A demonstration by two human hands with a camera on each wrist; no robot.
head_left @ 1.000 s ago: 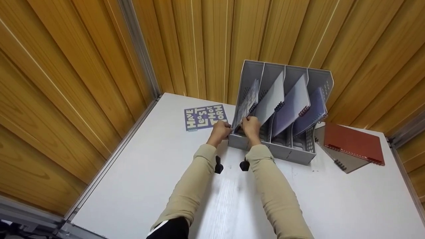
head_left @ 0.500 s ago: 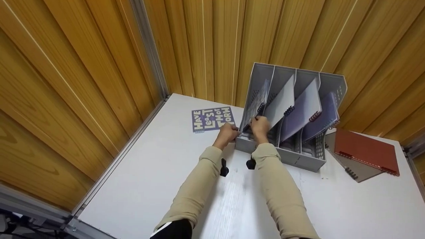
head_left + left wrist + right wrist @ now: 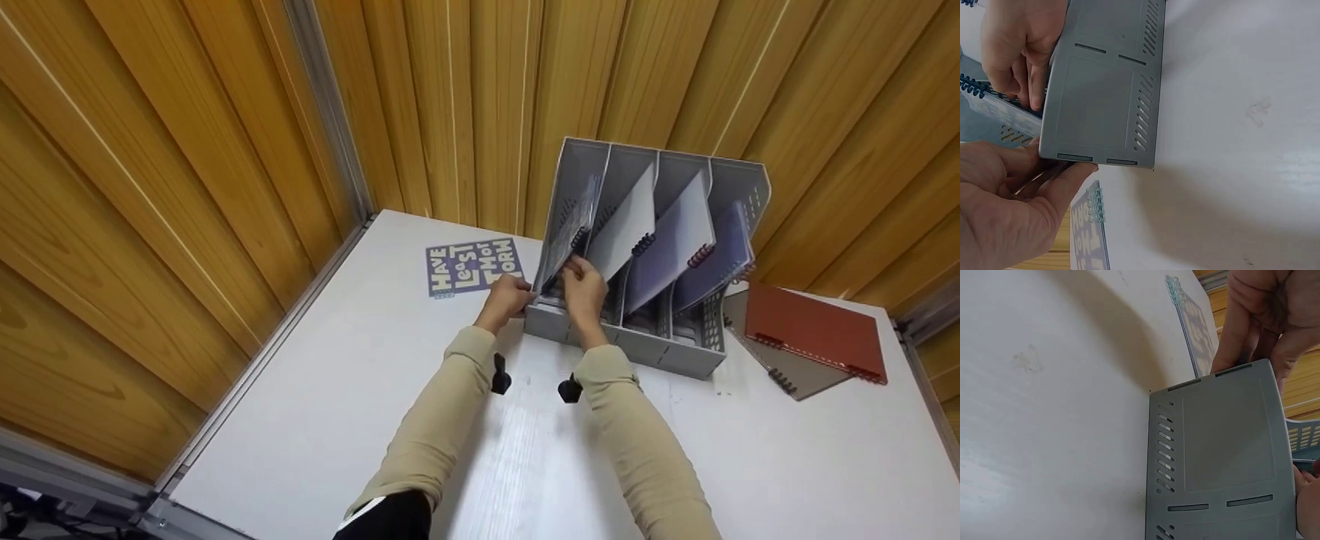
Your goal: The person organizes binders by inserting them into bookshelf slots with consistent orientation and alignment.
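Note:
A grey file rack (image 3: 660,354) with upright dividers holds spiral notebooks in its slots. My left hand (image 3: 506,296) grips the rack's left front corner, thumb and fingers on either side of the wall (image 3: 1095,107). Inside the leftmost slot, my right hand (image 3: 585,291) pinches the spiral edge of a patterned notebook (image 3: 568,238) leaning there. In the left wrist view that notebook (image 3: 1008,109) has dark coils, and the right fingers (image 3: 1037,87) reach down onto them. The right wrist view shows mostly the rack's front (image 3: 1230,439); the right hand (image 3: 1309,500) is largely cut off.
A purple lettered notebook (image 3: 457,266) lies flat left of the rack. A red notebook (image 3: 817,326) overlaps a grey-brown one (image 3: 802,375) on the right. White and purple notebooks (image 3: 667,240) fill the other slots. Wood-panelled walls (image 3: 465,112) border the white table (image 3: 322,375).
My right hand has moved slightly up along the patterned notebook's spiral edge, its fingers reaching further forward. The left hand keeps its place at the rack's corner. The head view has shifted a little.

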